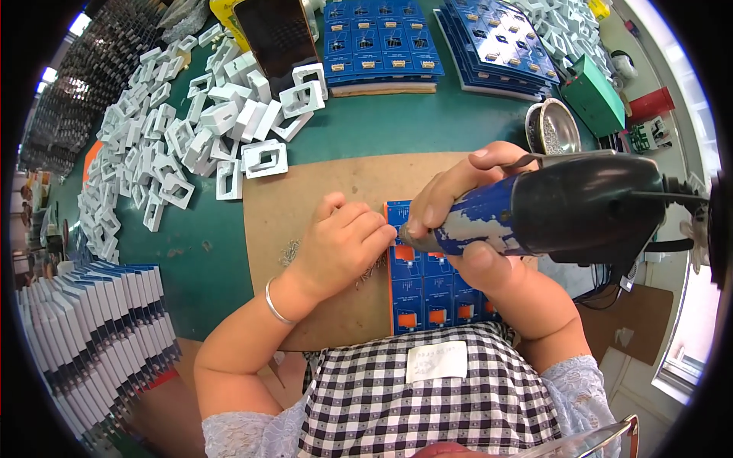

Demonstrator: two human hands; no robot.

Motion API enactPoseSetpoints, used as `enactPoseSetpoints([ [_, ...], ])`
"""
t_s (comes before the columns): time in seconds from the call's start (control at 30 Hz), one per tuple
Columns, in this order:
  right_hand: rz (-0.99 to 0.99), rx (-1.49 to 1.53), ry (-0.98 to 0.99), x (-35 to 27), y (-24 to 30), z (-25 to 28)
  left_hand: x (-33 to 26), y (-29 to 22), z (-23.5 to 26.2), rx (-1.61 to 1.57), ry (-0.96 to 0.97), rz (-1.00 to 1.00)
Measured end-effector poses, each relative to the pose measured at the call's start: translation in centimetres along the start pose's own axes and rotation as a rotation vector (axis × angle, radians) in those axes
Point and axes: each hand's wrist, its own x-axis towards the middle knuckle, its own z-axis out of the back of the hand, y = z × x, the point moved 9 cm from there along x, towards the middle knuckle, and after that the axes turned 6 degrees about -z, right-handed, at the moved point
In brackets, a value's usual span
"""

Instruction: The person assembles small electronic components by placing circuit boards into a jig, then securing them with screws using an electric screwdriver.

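My right hand point(450, 191) is wrapped round a blue and black electric screwdriver point(584, 206) with worn paint, held almost level. The screwdriver's nose points left, down at the upper left part of a blue circuit board panel point(407, 288) with orange cutouts. Beside that nose my left hand point(343, 240) has its fingers curled and the tips pressed together at the panel's left edge. Anything pinched there is too small to make out. Loose small screws point(290, 252) lie by the left hand on a brown cardboard sheet point(321, 324), partly hidden by it.
White plastic frames point(263, 158) are heaped at the left. Behind stand a phone point(276, 38) and two stacks of blue panels point(382, 46). A metal bowl point(563, 126) of small parts sits right, near a green box point(594, 95). White-and-blue assemblies point(99, 313) are stacked lower left.
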Motion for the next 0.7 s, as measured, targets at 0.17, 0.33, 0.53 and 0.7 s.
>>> enactPoseSetpoints([
  [0.17,0.028,0.055,0.021,0.2,0.0,-0.3,0.2,0.6,-0.1,-0.065,-0.010,0.037],
  [0.33,-0.068,-0.112,0.028,0.0,-0.1,-0.2,0.1,0.6,-0.1,-0.058,-0.020,0.019],
  [0.53,-0.113,-0.231,0.073,-0.1,0.3,-1.0,0.2,0.6,0.1,-0.061,-0.023,-0.004],
  [0.7,0.080,-0.055,0.170,0.1,-0.1,-1.7,0.0,0.7,-0.1,-0.066,-0.022,-0.006],
])
